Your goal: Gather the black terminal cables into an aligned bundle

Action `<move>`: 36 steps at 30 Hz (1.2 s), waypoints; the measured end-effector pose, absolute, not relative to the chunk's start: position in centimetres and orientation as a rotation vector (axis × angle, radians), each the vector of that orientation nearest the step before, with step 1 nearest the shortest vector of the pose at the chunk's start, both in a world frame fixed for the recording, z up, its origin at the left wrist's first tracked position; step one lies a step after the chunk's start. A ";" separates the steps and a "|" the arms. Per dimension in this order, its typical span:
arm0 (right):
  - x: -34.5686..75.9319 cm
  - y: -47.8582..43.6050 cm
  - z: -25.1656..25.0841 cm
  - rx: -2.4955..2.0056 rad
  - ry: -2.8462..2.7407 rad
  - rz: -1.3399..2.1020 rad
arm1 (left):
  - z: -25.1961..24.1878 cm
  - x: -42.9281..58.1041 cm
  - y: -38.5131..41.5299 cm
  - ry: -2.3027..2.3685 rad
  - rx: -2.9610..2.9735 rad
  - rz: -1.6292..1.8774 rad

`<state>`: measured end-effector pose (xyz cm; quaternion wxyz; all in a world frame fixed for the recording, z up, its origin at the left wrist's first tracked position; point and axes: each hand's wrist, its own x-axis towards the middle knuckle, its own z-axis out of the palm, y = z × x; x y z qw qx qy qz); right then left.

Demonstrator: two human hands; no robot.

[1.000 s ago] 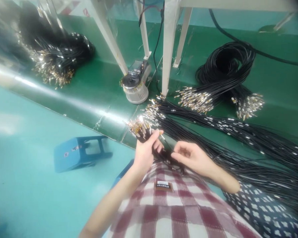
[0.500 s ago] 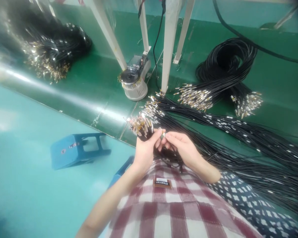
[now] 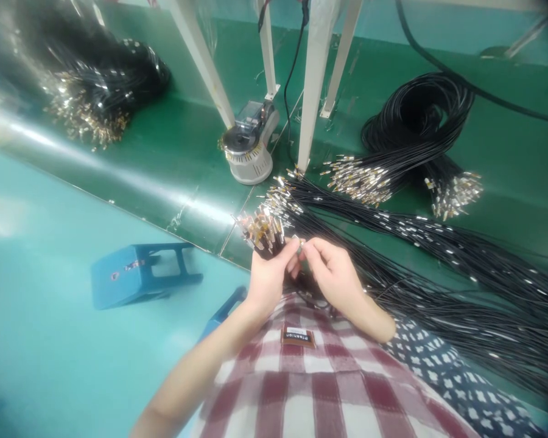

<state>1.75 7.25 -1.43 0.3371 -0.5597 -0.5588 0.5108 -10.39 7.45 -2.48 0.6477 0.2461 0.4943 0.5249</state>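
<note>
My left hand (image 3: 270, 274) is closed around a bundle of black cables (image 3: 265, 236), whose metal-tipped ends fan out above the fist. Between its thumb and fingers a small shiny cable end (image 3: 299, 244) shows. My right hand (image 3: 333, 271) meets it there, thumb and forefinger pinched at that same cable end. Exactly what the right fingertips grip is too small to make out. Just beyond the hands, more metal cable ends (image 3: 281, 198) lie on the green bench surface (image 3: 196, 176).
Long black cables (image 3: 420, 267) stretch rightward. A coiled cable bundle (image 3: 420, 115) lies back right, another cable heap (image 3: 100, 91) back left. A round white tape dispenser (image 3: 249, 149) stands by white metal legs (image 3: 317, 85). A blue stool (image 3: 123, 277) is at the left.
My right hand has shifted slightly and turned, its fingers more curled at the cable end. The left hand keeps its hold on the bundle, almost in place.
</note>
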 end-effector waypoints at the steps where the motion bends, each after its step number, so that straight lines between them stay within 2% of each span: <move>1: 1.8 7.2 -1.3 -1.463 -1.514 1.290 | -2.4 -10.4 7.5 1.117 0.564 1.193; 23: 2.4 7.4 -2.2 -1.451 -1.482 1.270 | -2.3 -10.7 7.8 1.113 0.494 1.165; 30: 4.5 6.3 -1.7 -1.444 -1.625 1.622 | -2.9 -11.2 8.3 1.133 0.373 1.173; 36: 2.9 6.8 -2.0 -1.516 -1.690 1.295 | -3.3 -11.9 8.3 1.086 0.408 1.126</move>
